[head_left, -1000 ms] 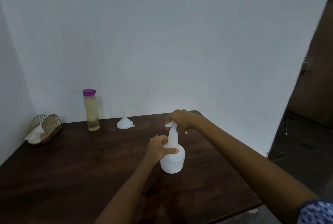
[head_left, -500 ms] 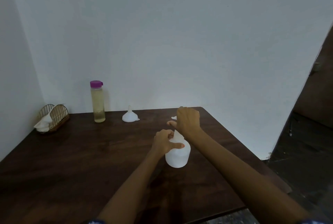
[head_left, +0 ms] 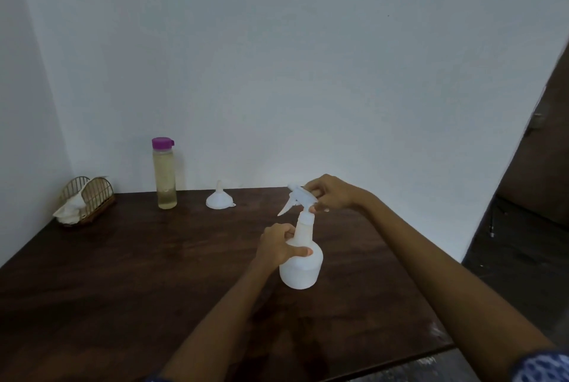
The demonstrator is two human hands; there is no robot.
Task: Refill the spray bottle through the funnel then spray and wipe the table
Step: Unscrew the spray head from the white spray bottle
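Note:
A white spray bottle (head_left: 301,267) stands upright near the middle of the dark wooden table (head_left: 129,283). My left hand (head_left: 278,246) grips its neck and shoulder. My right hand (head_left: 332,194) pinches the white trigger head (head_left: 297,198) at the top of the bottle, its lever pointing left and down. A white funnel (head_left: 219,199) lies mouth-down at the back of the table. Left of it stands a tall clear bottle (head_left: 164,175) with a purple cap and pale yellowish liquid.
A wire holder (head_left: 89,200) with a white cloth in it sits at the back left corner. White walls close the back and left. The table's right and front edges drop to a dark floor (head_left: 517,258).
My right hand has turned on the trigger head, which now shows clearly above the neck with its lever pointing left. My left hand keeps its hold on the bottle. The view shifted slightly.

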